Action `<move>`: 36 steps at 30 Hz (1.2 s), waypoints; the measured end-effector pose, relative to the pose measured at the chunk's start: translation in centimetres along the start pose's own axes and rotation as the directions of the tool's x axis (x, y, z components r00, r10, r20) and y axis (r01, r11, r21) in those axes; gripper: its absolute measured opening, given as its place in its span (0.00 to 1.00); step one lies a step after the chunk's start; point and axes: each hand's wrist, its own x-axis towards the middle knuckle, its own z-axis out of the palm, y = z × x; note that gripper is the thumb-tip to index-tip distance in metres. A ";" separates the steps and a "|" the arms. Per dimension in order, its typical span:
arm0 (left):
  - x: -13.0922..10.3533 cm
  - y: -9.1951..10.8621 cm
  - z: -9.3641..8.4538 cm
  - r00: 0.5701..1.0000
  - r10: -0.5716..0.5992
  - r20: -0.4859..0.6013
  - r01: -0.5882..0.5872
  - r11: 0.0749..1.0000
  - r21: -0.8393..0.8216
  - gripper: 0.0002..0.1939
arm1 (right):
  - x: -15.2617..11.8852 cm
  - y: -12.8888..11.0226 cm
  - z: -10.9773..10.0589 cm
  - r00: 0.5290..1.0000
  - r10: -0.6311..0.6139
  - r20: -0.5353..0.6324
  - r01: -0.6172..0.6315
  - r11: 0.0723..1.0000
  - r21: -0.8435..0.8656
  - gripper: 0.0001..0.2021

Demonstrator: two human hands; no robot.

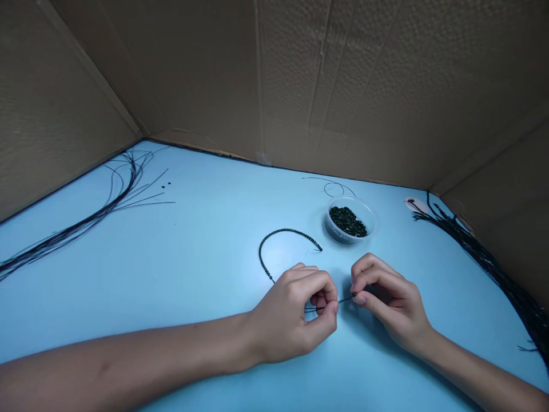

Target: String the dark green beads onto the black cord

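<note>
A curved run of dark beads (283, 230) is lying left of the clear tub (335, 230) and nearer the wearer on the worktop (193, 257), so one stretch is already showing as strung. It seems to be leading under the left hand (295, 312). Nearer the wearer than the tub, that hand's fingers are pinching a thread (345, 298) narrowly, and the right hand (392, 303) is gripping it by its fingertips, perhaps with a bead there. The thread between them is looking bare. The tub is holding a bead heap (348, 222), so plenty are remaining unstrung. Well left of it, a bundle of loose threads (81, 223) is lying.
</note>
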 end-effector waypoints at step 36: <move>-0.2 -0.2 0.1 1.000 0.004 -0.014 -0.004 1.000 -0.003 0.05 | -0.1 0.2 0.0 0.999 0.032 0.017 -0.033 0.997 0.068 0.04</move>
